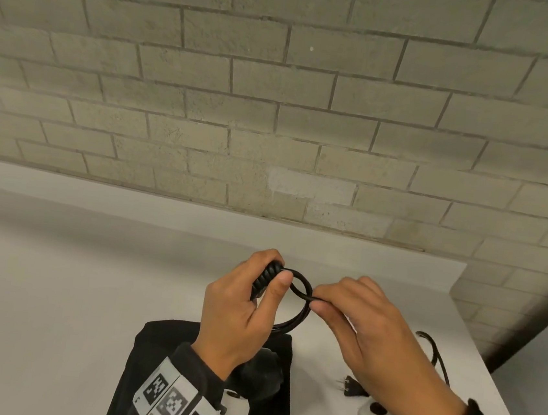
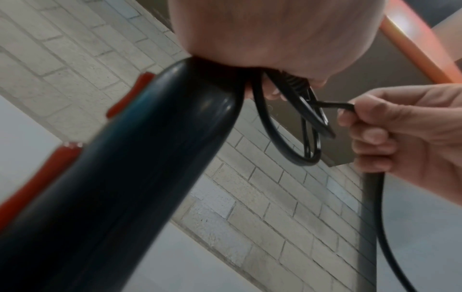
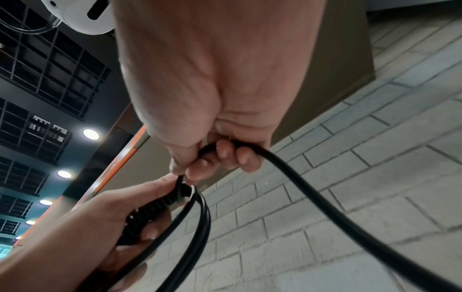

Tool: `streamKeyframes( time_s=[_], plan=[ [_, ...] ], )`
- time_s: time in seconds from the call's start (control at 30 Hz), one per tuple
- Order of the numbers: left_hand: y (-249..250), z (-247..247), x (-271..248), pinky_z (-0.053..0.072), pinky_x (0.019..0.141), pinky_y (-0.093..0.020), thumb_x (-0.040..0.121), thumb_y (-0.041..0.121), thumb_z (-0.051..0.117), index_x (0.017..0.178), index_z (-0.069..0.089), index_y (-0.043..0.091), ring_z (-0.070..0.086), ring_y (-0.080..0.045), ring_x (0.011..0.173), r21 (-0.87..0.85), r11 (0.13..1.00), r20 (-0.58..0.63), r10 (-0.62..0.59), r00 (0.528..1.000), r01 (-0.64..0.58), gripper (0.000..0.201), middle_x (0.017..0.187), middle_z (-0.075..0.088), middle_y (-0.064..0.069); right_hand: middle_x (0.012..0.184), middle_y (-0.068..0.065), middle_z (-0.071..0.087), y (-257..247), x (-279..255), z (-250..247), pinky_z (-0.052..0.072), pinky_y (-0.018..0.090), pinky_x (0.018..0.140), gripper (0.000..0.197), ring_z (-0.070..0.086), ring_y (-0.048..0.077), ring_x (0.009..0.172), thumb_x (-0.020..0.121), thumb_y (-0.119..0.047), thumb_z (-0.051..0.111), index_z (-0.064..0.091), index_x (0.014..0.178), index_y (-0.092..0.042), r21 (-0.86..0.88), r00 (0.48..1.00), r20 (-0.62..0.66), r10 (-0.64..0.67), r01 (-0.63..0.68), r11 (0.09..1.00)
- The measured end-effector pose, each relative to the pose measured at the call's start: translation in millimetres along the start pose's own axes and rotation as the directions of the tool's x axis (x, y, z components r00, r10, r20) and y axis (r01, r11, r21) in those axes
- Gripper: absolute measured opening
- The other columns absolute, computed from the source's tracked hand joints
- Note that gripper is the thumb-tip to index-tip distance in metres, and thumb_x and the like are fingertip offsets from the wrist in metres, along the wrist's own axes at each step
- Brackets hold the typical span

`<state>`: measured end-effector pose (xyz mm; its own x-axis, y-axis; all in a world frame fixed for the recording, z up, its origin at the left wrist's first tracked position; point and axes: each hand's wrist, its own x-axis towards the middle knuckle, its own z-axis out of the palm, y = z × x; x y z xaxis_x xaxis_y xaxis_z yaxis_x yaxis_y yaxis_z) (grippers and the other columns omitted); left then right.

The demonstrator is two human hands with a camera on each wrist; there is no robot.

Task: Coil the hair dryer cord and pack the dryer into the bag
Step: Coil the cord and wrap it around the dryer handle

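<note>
My left hand (image 1: 248, 306) grips the end of the black hair dryer (image 2: 120, 177) handle, at its ribbed strain relief (image 1: 267, 277), together with cord loops (image 1: 299, 306) held above the table. The dryer body (image 1: 261, 378) hangs below that hand, over the black bag (image 1: 148, 363). My right hand (image 1: 352, 320) pinches the black cord (image 3: 325, 201) beside the loops, between thumb and fingers. The rest of the cord trails to the right, and its plug (image 1: 350, 384) lies on the table beneath my right forearm. Red switches (image 2: 130, 94) show on the dryer handle.
The white table (image 1: 56, 269) runs back to a grey brick wall (image 1: 276, 106). Its right edge (image 1: 497, 383) slants close beside my right arm. The bag lies flat at the near edge under my left wrist.
</note>
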<state>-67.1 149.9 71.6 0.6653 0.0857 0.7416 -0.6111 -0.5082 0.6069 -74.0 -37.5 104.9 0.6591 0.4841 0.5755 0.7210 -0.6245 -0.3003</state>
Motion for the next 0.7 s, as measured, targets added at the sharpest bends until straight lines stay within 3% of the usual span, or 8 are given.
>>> streamKeyframes(
  time_s=[0.13, 0.27, 0.4, 0.53, 0.7],
  plan=[
    [2, -1, 1, 0.037, 0.059, -0.012, 0.097, 0.049, 0.048, 0.103, 0.061, 0.018, 0.049, -0.003, 0.060, -0.065, 0.997, 0.053, 0.043, 0.998, -0.039, 0.034, 0.075, 0.050, 0.020, 0.080, -0.012, 0.054, -2, 15, -16, 0.041, 0.021, 0.069, 0.022, 0.048, 0.011, 0.077, 0.098, -0.037, 0.046, 0.063, 0.096, -0.023, 0.085, 0.999, 0.011, -0.031, 0.030, 0.996],
    [2, -1, 0, 0.037, 0.060, -0.010, 0.084, 0.042, 0.070, 0.103, 0.064, 0.014, 0.046, 0.001, 0.058, -0.113, 0.989, 0.091, 0.106, 0.990, -0.095, 0.035, 0.079, 0.053, 0.018, 0.079, -0.015, 0.056, -6, 27, -21, 0.039, 0.012, 0.070, 0.017, 0.054, 0.007, 0.077, 0.097, -0.029, 0.052, 0.066, 0.091, -0.022, 0.249, 1.000, 0.027, -0.009, 0.002, 0.969],
    [0, 1, -2, 0.047, 0.063, -0.016, 0.083, 0.042, 0.074, 0.103, 0.069, 0.014, 0.057, -0.004, 0.067, -0.122, 0.986, 0.071, 0.119, 0.990, -0.110, 0.035, 0.084, 0.065, 0.014, 0.078, -0.013, 0.061, -12, 33, -16, 0.038, 0.008, 0.068, 0.015, 0.056, 0.006, 0.075, 0.093, -0.027, 0.057, 0.070, 0.091, -0.021, 0.380, 0.998, 0.045, 0.042, -0.056, 0.923],
    [3, 2, -4, 0.043, 0.064, -0.007, 0.083, 0.037, 0.072, 0.106, 0.072, 0.014, 0.056, 0.009, 0.070, -0.149, 0.981, 0.029, 0.132, 0.991, -0.127, 0.032, 0.087, 0.066, 0.019, 0.081, -0.007, 0.064, -13, 34, -3, 0.042, 0.013, 0.068, 0.014, 0.057, 0.009, 0.074, 0.090, -0.027, 0.061, 0.072, 0.094, -0.021, 0.527, 0.989, -0.017, 0.145, -0.115, 0.842],
    [4, 2, -4, 0.042, 0.059, -0.009, 0.086, 0.043, 0.069, 0.103, 0.071, 0.020, 0.055, 0.004, 0.063, -0.170, 0.979, 0.010, 0.117, 0.993, -0.113, 0.029, 0.081, 0.066, 0.019, 0.086, -0.002, 0.069, -11, 29, 17, 0.053, 0.028, 0.078, 0.013, 0.064, 0.013, 0.083, 0.084, -0.021, 0.067, 0.069, 0.095, -0.014, 0.766, 0.933, -0.082, 0.350, -0.166, 0.622]
  ],
)
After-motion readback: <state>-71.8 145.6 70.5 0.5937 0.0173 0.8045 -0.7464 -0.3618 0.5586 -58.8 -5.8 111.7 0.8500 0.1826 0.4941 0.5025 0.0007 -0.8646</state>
